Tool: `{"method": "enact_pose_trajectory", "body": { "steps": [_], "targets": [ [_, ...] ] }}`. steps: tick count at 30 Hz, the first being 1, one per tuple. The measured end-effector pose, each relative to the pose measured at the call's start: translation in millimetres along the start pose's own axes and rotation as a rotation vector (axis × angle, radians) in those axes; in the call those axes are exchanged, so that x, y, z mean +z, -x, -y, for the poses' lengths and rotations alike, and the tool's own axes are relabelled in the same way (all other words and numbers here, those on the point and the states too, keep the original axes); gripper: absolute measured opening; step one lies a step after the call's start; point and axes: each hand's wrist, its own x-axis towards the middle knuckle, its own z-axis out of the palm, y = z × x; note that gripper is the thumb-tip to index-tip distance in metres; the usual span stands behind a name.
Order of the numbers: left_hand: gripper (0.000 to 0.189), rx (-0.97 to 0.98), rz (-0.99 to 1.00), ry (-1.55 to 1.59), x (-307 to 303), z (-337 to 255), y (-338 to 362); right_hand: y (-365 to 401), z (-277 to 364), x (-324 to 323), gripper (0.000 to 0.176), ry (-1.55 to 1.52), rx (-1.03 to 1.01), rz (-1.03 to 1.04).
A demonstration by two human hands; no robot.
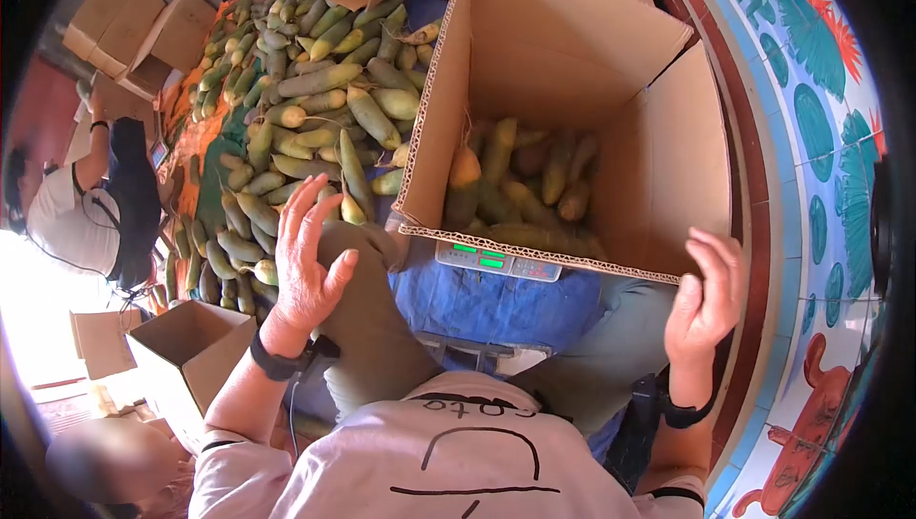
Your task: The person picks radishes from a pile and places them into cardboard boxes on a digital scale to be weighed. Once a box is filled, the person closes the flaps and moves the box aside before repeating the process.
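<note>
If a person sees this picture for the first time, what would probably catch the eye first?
Probably the large open cardboard box, right of centre, with long green vegetables inside; the left hand is raised to its left, and the right hand is by its near right corner. Then, likely, the big heap of similar vegetables at upper left, and the brightly painted wall along the right side.

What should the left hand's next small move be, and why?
Probably move the left hand toward the long green vegetable near it, at the edge of the pile, and grip it. The hand is open and holds nothing, and the vegetables inside the large cardboard box lie low, with space above them.
</note>
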Motion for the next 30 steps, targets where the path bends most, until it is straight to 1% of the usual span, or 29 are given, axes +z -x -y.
{"method": "enact_pose_trajectory", "body": {
  "steps": [4, 5, 6, 9, 12, 16, 19, 21, 25, 30],
  "targets": [
    [0.06, -0.035, 0.002, -0.021, 4, 2, 1, -3, -13, -10, 0.025, 0.017, 0.025, -0.08],
    [0.058, -0.004, 0.005, -0.027, 4, 1, 0, -2, -15, -10, 0.024, 0.006, 0.051, -0.088],
    [0.058, -0.014, 0.017, -0.023, 5, 2, 0, 0, -17, -11, 0.024, -0.004, 0.077, -0.096],
    [0.054, 0.037, -0.007, -0.07, 6, 2, 2, 3, -18, -11, 0.023, -0.008, 0.076, -0.098],
    [0.055, 0.027, -0.004, -0.093, 4, -1, 3, 5, -15, -16, 0.022, 0.015, 0.083, -0.083],
    [0.049, 0.044, -0.045, -0.107, 5, 3, 8, 6, -9, -18, 0.019, -0.005, 0.099, -0.085],
    [0.047, 0.034, -0.057, -0.117, 4, 0, 9, 7, -5, -19, 0.017, 0.028, 0.108, -0.044],
    [0.048, 0.021, -0.047, -0.14, 3, 1, 11, 8, -4, -16, 0.015, 0.014, 0.136, -0.02],
    [0.049, 0.014, -0.049, -0.16, 3, 1, 12, 8, 1, -15, 0.013, 0.011, 0.129, -0.027],
    [0.051, 0.044, -0.071, -0.151, 4, 1, 14, 1, 9, -16, 0.009, -0.017, 0.161, 0.044]
  ]
}}
